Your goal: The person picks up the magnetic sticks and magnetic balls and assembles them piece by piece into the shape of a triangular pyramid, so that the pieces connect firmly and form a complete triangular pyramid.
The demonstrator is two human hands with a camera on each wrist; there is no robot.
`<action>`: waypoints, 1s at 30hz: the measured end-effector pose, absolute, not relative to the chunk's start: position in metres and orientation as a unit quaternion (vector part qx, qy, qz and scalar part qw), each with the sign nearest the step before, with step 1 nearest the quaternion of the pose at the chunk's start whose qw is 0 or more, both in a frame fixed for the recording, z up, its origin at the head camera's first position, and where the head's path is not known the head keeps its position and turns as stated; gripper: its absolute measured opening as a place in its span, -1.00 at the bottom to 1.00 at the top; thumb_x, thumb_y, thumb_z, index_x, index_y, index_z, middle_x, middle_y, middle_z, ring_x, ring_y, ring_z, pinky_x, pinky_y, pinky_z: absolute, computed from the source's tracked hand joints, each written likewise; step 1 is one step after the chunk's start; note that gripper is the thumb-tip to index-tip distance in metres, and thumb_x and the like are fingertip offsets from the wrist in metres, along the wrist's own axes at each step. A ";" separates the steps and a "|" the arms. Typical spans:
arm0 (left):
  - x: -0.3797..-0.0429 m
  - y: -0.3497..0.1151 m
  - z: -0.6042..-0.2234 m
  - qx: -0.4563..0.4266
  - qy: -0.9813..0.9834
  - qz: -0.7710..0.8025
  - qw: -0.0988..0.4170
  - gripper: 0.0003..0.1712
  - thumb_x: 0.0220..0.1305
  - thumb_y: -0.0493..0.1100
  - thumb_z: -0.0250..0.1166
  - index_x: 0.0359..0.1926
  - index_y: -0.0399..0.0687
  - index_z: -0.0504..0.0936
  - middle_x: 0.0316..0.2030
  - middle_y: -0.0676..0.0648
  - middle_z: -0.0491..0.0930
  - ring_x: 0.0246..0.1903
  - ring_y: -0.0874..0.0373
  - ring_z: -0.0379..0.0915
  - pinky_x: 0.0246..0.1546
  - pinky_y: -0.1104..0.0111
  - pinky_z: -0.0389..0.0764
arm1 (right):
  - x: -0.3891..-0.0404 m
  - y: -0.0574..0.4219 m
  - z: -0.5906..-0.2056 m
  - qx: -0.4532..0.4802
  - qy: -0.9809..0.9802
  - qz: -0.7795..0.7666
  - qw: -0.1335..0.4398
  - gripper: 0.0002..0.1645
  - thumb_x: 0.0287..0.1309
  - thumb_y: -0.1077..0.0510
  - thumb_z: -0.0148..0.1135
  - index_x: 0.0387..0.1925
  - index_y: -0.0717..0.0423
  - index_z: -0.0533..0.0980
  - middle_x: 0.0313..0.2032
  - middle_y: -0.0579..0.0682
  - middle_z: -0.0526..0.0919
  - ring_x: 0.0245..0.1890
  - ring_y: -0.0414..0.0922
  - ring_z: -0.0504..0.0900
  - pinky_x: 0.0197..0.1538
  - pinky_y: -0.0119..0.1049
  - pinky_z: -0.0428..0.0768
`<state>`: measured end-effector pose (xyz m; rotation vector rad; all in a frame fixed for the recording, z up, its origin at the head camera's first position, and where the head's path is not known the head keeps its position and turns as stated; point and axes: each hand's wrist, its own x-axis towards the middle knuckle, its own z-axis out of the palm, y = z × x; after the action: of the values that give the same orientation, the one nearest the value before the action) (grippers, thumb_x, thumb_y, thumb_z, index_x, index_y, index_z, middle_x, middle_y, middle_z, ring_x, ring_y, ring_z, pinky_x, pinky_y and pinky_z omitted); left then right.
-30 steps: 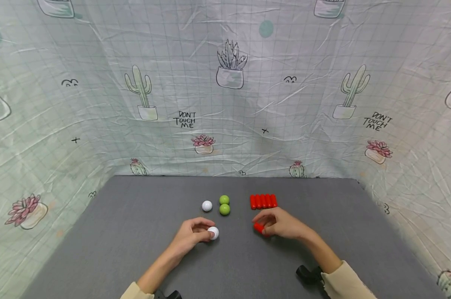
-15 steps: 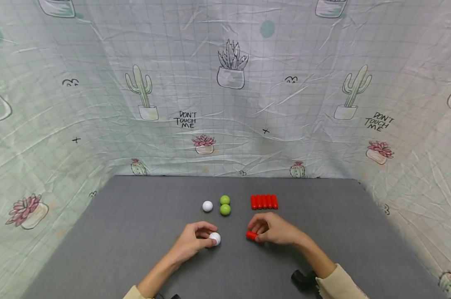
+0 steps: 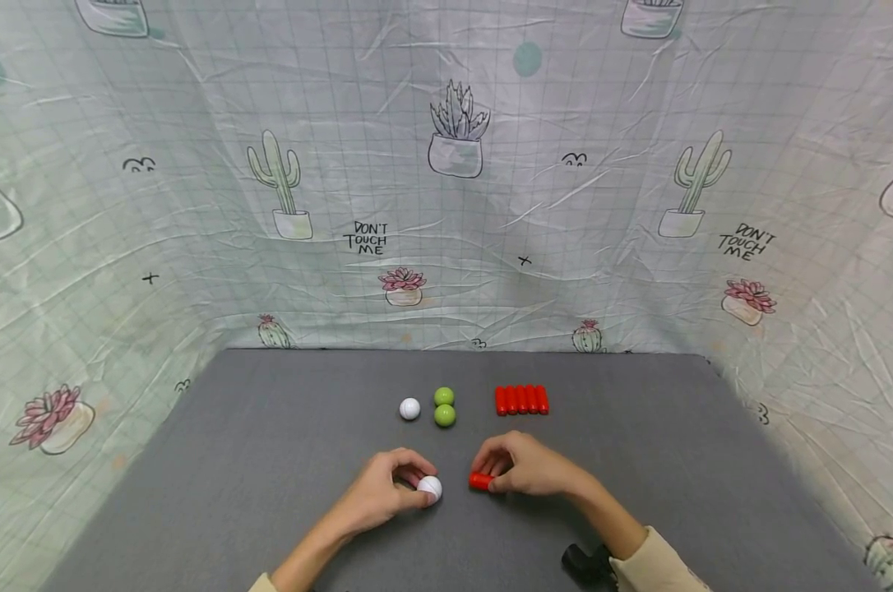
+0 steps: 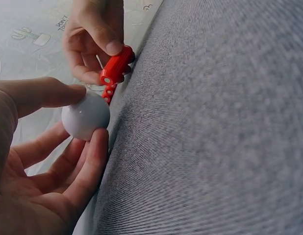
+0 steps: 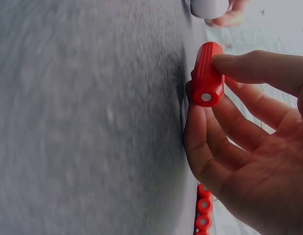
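In the head view my left hand [image 3: 381, 487] pinches a white ball [image 3: 431, 490] between thumb and fingers, low over the table. My right hand [image 3: 529, 465] holds a short red magnetic rod [image 3: 479, 481] by one end, its other end aimed left toward that ball. A gap separates the two. The right wrist view shows the ribbed sides of the red rod [image 5: 209, 73] and a silver disc in its end, with the thumb pressed on it. From the left wrist, the thumb sits on top of the smooth white ball [image 4: 86, 116] and fingers support it below.
Behind the hands on the grey table [image 3: 306, 427] lie a second white ball [image 3: 409, 409] and two green balls, the nearer green ball [image 3: 445, 415] touching the other. Several red rods [image 3: 521, 400] lie side by side at right. A patterned cloth [image 3: 491, 288] hangs behind.
Both hands have drawn toward each other and nearer the body. The red rod has moved left and turned closer to sideways; the white ball has shifted slightly right.
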<state>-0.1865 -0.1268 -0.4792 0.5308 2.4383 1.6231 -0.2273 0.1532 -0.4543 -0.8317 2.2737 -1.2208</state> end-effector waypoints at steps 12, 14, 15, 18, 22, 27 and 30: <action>-0.186 -0.127 -0.483 0.195 0.825 0.521 0.095 -0.65 0.05 -0.18 0.58 -0.11 -0.10 0.75 -0.19 -0.03 0.66 -0.28 0.33 0.59 -0.32 0.50 0.59 | -0.222 0.134 -0.455 -0.320 0.817 -0.426 0.220 -0.68 0.00 0.45 0.38 -0.19 0.11 0.71 -0.31 -0.07 0.75 -0.32 -0.26 0.68 -0.24 -0.46 0.64; -0.186 -0.127 -0.482 0.196 0.822 0.526 0.098 -0.65 0.06 -0.20 0.57 -0.10 -0.13 0.74 -0.18 -0.05 0.65 -0.27 0.31 0.59 -0.35 0.50 0.61 | -0.221 0.130 -0.454 -0.319 0.818 -0.425 0.221 -0.68 0.01 0.45 0.39 -0.20 0.09 0.71 -0.31 -0.09 0.75 -0.33 -0.28 0.67 -0.23 -0.46 0.64; -0.186 -0.128 -0.482 0.196 0.820 0.529 0.099 -0.66 0.07 -0.20 0.57 -0.10 -0.14 0.74 -0.18 -0.06 0.64 -0.27 0.30 0.58 -0.35 0.49 0.62 | -0.221 0.128 -0.454 -0.320 0.817 -0.426 0.222 -0.69 0.01 0.45 0.39 -0.20 0.10 0.71 -0.30 -0.08 0.75 -0.33 -0.29 0.67 -0.23 -0.46 0.64; -0.186 -0.129 -0.481 0.197 0.818 0.532 0.100 -0.66 0.08 -0.22 0.57 -0.10 -0.14 0.74 -0.17 -0.08 0.63 -0.25 0.29 0.58 -0.36 0.48 0.65 | -0.221 0.124 -0.453 -0.321 0.812 -0.431 0.228 -0.69 0.02 0.45 0.39 -0.19 0.11 0.71 -0.29 -0.05 0.75 -0.33 -0.28 0.68 -0.23 -0.46 0.64; -0.186 -0.130 -0.481 0.201 0.818 0.530 0.095 -0.67 0.08 -0.22 0.58 -0.11 -0.12 0.74 -0.18 -0.07 0.63 -0.24 0.29 0.58 -0.33 0.48 0.67 | -0.220 0.121 -0.452 -0.321 0.807 -0.437 0.235 -0.69 0.02 0.46 0.37 -0.19 0.14 0.71 -0.28 -0.03 0.76 -0.31 -0.23 0.70 -0.23 -0.47 0.65; -0.187 -0.132 -0.481 0.209 0.811 0.538 0.094 -0.66 0.07 -0.22 0.58 -0.11 -0.15 0.74 -0.18 -0.09 0.64 -0.24 0.30 0.58 -0.31 0.47 0.68 | -0.219 0.119 -0.451 -0.322 0.804 -0.436 0.243 -0.70 0.04 0.47 0.37 -0.17 0.15 0.71 -0.28 -0.03 0.76 -0.31 -0.26 0.68 -0.22 -0.47 0.64; -0.187 -0.133 -0.482 0.213 0.810 0.538 0.097 -0.66 0.06 -0.22 0.59 -0.11 -0.15 0.74 -0.19 -0.09 0.64 -0.24 0.31 0.58 -0.31 0.47 0.67 | -0.218 0.118 -0.451 -0.322 0.804 -0.435 0.246 -0.70 0.05 0.46 0.37 -0.17 0.15 0.71 -0.28 -0.03 0.76 -0.32 -0.28 0.67 -0.23 -0.47 0.64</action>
<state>-0.1869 -0.1326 -0.4821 0.6320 2.3984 1.5934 -0.2185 0.1176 -0.4511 -0.8783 2.1931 -1.1875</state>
